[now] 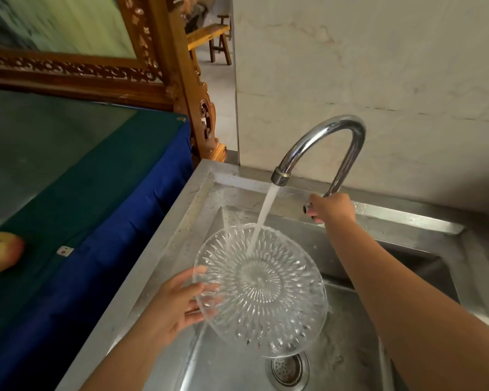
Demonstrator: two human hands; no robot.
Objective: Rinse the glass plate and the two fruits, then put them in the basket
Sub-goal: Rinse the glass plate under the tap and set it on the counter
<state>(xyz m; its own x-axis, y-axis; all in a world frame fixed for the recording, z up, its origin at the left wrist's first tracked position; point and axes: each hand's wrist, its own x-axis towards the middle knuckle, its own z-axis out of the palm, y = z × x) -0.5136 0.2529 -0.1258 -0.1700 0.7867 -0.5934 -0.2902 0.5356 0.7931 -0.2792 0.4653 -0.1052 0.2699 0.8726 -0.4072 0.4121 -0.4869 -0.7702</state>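
A clear cut-glass plate hangs tilted over the steel sink, and my left hand grips its left rim. Water runs from the chrome faucet onto the plate's upper part. My right hand is closed around the faucet handle at the tap's base. One fruit, a yellow-red apple, lies on the green table top at the far left edge. The second fruit and the basket are out of view.
The sink drain strainer sits just below the plate. A table with a green top and blue cloth stands left of the sink. A carved wooden frame rises behind it, and a pale tiled wall backs the sink.
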